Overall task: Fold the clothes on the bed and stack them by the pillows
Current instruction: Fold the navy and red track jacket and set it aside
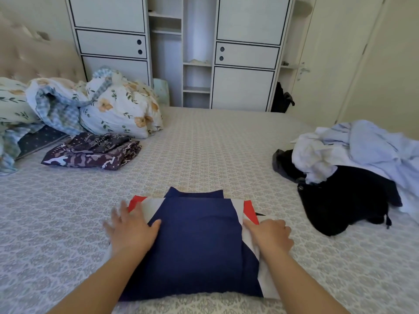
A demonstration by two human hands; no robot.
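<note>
The bed fills the view, with a wardrobe behind it. A floral duvet is bunched at the far left; an unfolded pile lies at the right. A folded patterned garment sits near the duvet. A folded navy shirt lies nearest. The left hand presses flat on its left edge, fingers spread. The right hand rests on its right edge with fingers curled under, grip unclear.

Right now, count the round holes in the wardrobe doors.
4. Two sit one above the other on the left wardrobe door, by its right edge; two on the right wardrobe door, by its left edge. None seem hidden.
</note>
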